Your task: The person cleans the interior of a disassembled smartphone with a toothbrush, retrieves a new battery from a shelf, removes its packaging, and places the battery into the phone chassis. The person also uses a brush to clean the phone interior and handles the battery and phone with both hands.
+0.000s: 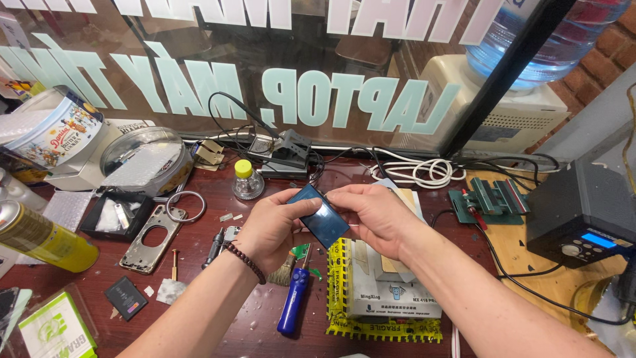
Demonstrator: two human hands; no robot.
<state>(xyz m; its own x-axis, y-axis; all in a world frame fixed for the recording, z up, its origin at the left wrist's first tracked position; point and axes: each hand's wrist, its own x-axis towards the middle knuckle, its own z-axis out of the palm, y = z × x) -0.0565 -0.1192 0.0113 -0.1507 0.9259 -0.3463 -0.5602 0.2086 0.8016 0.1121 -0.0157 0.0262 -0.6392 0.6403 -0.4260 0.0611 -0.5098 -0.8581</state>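
Both my hands hold a small dark blue glossy rectangular panel (320, 217), like a small screen or phone part, tilted above the desk. My left hand (271, 229), with a bead bracelet on the wrist, grips its left edge and near corner. My right hand (372, 213) pinches its upper right edge with the fingertips. Under the hands lie a blue-handled screwdriver (293, 301), a small brush (286, 270) and a white box taped in yellow (387, 298).
On the dark red desk (218, 311): a phone frame (152, 238), a metal ring (185, 205), a yellow-capped small bottle (247, 179), a yellow spray can (41, 237), a round tin (56, 129), coiled white cable (417, 172), a green vise (488, 199), a black station with blue display (583, 222).
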